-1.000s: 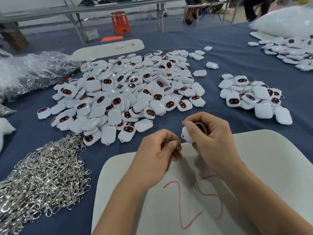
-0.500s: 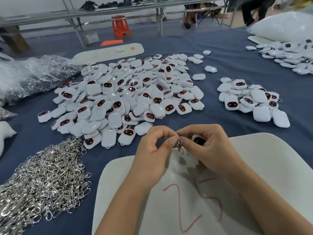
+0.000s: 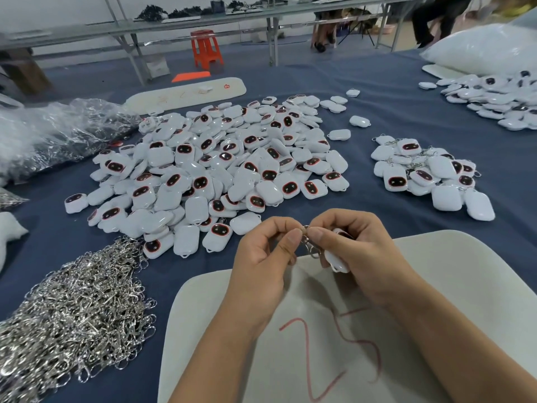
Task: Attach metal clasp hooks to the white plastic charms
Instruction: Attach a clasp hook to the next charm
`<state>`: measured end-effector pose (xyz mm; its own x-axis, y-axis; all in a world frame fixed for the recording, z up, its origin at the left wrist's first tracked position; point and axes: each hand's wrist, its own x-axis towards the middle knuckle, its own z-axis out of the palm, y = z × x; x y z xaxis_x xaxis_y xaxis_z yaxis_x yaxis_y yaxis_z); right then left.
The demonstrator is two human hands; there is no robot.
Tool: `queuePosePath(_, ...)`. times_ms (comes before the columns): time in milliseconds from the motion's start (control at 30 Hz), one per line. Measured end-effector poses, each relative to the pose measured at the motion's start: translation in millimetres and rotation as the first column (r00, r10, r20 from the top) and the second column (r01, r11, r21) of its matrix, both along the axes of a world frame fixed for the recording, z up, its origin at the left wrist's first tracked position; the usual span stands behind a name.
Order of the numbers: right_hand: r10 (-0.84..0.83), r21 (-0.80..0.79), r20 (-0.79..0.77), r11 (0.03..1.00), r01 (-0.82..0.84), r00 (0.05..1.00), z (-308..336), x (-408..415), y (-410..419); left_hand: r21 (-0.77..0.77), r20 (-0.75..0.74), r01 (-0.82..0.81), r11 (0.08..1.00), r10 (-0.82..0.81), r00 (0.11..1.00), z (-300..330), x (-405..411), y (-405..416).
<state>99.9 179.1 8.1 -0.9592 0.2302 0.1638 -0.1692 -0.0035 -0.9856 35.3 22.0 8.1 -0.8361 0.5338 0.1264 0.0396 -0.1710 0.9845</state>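
Over the white board (image 3: 453,274) at the worktop's near edge, the left hand (image 3: 261,257) is pinching a metal clasp hook (image 3: 310,246). The right hand (image 3: 360,251) is grasping a white plastic charm (image 3: 337,260), fingertips meeting at the hook's ring

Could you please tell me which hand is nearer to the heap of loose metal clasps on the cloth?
Left. The left hand is just right of the clasp heap; the right hand lies farther right, beyond it.
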Motion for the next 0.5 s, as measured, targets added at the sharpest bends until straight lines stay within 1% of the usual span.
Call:
queuePosePath(67,0.002,0.001,-0.005,1.000,-0.002,1.000,0.1,0.1,0.0,-0.028,-0.038,-0.012,1.000,0.011,0.999,-0.2,-0.2,-0.6)
queuePosePath(200,0.004,0.039,-0.005,0.999,-0.004,1.000,0.3,-0.2,-1.1,-0.015,-0.027,0.023,1.000,-0.023,0.999,0.7,-2.7,-3.6)
queuePosePath(367,0.010,0.074,-0.007,0.997,-0.010,1.000,2.1,0.2,-0.6,-0.045,-0.104,0.035,0.998,-0.040,0.994,1.3,-6.3,-8.3)
queuePosePath(500,-0.001,0.102,-0.031,0.995,0.005,1.000,3.1,0.8,-1.5,-0.067,-0.133,0.032,0.997,-0.041,0.990,2.8,-7.9,-10.2)
